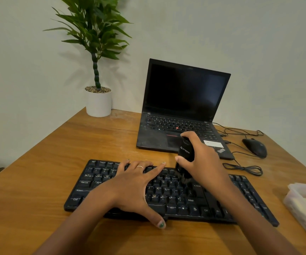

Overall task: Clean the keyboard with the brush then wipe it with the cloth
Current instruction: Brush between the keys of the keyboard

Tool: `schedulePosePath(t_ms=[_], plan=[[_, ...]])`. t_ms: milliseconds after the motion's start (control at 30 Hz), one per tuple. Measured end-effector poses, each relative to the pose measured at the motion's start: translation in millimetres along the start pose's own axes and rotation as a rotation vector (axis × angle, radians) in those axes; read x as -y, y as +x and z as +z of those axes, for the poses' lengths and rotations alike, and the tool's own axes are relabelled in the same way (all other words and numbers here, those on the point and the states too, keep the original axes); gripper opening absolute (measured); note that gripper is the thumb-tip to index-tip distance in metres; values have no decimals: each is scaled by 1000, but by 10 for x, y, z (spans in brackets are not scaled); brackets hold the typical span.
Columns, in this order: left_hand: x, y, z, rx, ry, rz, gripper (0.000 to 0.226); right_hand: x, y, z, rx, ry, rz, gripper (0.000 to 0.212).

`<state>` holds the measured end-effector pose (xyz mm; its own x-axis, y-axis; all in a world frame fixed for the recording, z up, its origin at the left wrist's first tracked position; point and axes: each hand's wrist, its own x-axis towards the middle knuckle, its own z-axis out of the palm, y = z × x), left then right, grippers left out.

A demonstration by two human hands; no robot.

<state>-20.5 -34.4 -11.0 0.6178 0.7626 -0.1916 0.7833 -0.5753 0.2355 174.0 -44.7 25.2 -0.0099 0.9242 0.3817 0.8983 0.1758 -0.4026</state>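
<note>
Head view: black keyboard point(166, 196) lies on wooden desk point(56, 162), in front of open laptop point(181, 111). Left hand point(133, 183) flat, fingers spread, pressing keys. Right hand point(203, 162) wrapped around black brush point(184, 159), bristles touching upper key rows.

Two bare forearms – no sleeves, no watch, no bracelets visible. Left hand point(132, 183): thin pale metal ring point(140, 167) on one finger, approx. the ring finger; thumbnail painted dark green, polish partly worn. Right hand point(201, 159): no rings seen – thumbnail short, looks unpainted. Other nails too small or hidden to tell.
</note>
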Motion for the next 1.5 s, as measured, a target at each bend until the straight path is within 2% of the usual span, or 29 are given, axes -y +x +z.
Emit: schedulePosePath(t_ms=[67, 100, 200, 267, 400, 433, 567, 633, 800, 967, 1100, 1267, 1433, 1500], plan=[[1, -5, 2, -1, 4, 1, 126, 3, 56, -71, 87, -17, 34, 51], [1, -3, 8, -2, 3, 3, 126, 6, 57, -60, 72, -19, 37, 52], [3, 0, 9, -1, -3, 3, 126, 14, -9, 85, -87, -7, 21, 56], [4, -2, 5, 1, -4, 2, 126, -1, -45, 104, -128, 10, 20, 57], [-1, -9, -4, 7, 4, 4, 126, 2, 32, -135, 149, -45, 57, 52], [-7, -10, -3, 8, 3, 6, 126, 12, 37, -152, 174, -52, 57, 52], [-22, -21, -16, 3, -1, 12, 125, 62, -44, 40, -26, -42, -27, 53], [-21, -24, -14, 2, 0, 13, 125, 52, -82, 92, -68, -10, -35, 55], [-18, -28, -16, 0, -11, 10, 125, 13, 28, -157, 219, 12, 46, 53], [-14, -11, -1, -7, -18, 21, 126, 26, -75, -54, 24, -17, 11, 56], [-2, -15, -1, -6, -1, 17, 126, 7, -64, -195, 190, 21, 74, 53], [-1, -4, 8, -7, -2, 23, 126, 30, -138, -69, 10, -32, 61, 59], [12, -4, 13, -8, 3, 21, 126, 53, -151, -202, 182, 28, 4, 57], [11, -2, 19, -12, 5, 23, 126, 55, -168, -191, 127, -77, -31, 58]])
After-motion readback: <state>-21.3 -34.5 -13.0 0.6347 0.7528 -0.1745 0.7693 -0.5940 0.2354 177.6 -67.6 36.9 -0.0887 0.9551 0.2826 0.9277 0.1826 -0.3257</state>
